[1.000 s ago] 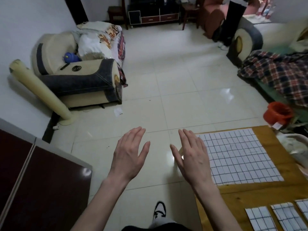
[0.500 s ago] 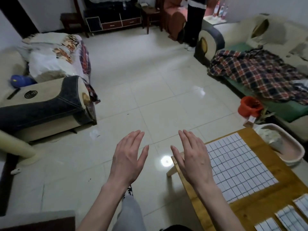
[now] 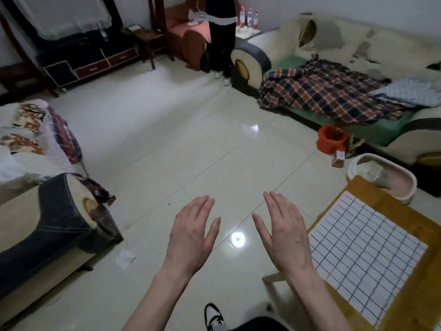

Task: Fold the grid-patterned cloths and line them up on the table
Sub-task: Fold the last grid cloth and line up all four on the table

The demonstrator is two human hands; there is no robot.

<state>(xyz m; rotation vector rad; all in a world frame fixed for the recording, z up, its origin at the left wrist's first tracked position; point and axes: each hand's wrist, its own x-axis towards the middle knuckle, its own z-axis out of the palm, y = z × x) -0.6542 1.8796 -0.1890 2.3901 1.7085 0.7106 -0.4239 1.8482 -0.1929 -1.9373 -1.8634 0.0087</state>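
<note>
Two empty hands, left hand and right hand fingers spread, grid-patterned cloth flat on table

White grid cloth on a yellow-brown wood worktop, in a pale-tiled room

The cloth is white, ruled with thin dark lines into a grid; the worktop beneath is honey-coloured wood. The floor is glossy cream tile. A blanket in navy, red and white plaid covers a cream sofa with green seat cushions. Nearby stand an orange-red bucket and a cream basin.
</note>
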